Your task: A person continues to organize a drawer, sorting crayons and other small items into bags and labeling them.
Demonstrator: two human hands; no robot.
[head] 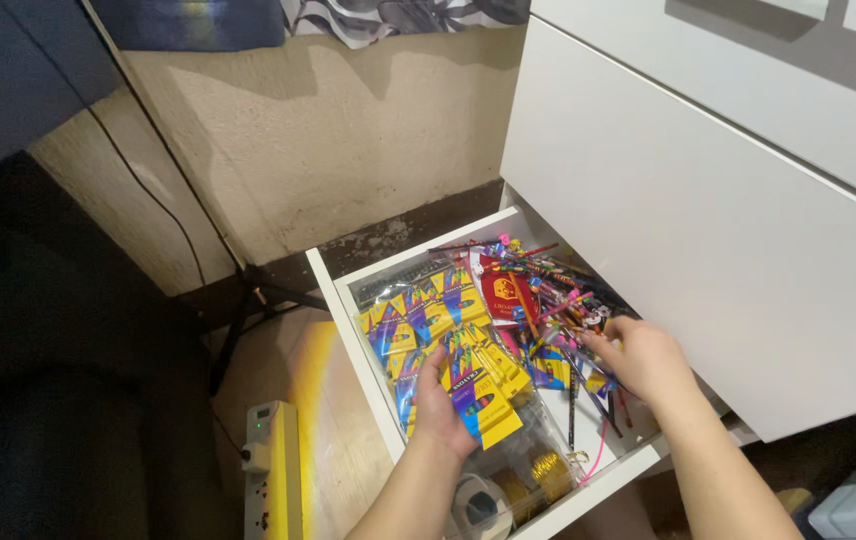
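An open white drawer (340,300) is full of stationery. My left hand (440,408) rests on a clear bag of yellow and blue crayon boxes (428,322), gripping one box (483,400) near the drawer's front. My right hand (643,358) reaches into a loose pile of coloured pencils and pens (548,290) on the drawer's right side, fingers curled among them. A red packet (501,290) lies between the crayon boxes and the pencils.
Closed white drawer fronts (688,210) overhang the open drawer on the right. A white and yellow power strip (273,470) lies on the floor at the left, with a black cable (158,200) along the beige wall. Gold items and a tape roll (483,505) sit at the drawer's front.
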